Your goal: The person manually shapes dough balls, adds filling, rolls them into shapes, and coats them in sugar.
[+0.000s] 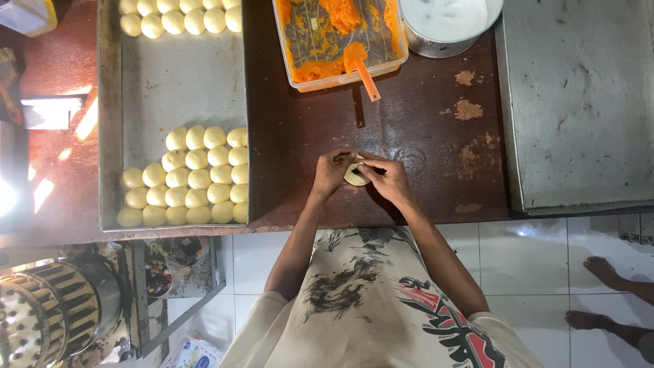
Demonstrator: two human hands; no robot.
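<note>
My left hand (332,170) and my right hand (385,177) meet over the dark brown table (422,143), both pinching one small pale dough piece (355,176) between their fingertips. The dough is flattened and partly hidden by my fingers. To the left lies a grey metal tray (170,88) with several pale yellow dough balls (194,178) packed at its near end and more at its far end. A clear plastic tub of orange filling (340,41) with an orange spatula (364,71) stands just beyond my hands.
A metal bowl of white powder (446,24) sits at the far edge. An empty grey tray (579,102) fills the right side. Another person's bare feet (603,293) stand on the white tiled floor at right. A metal machine (54,307) is at lower left.
</note>
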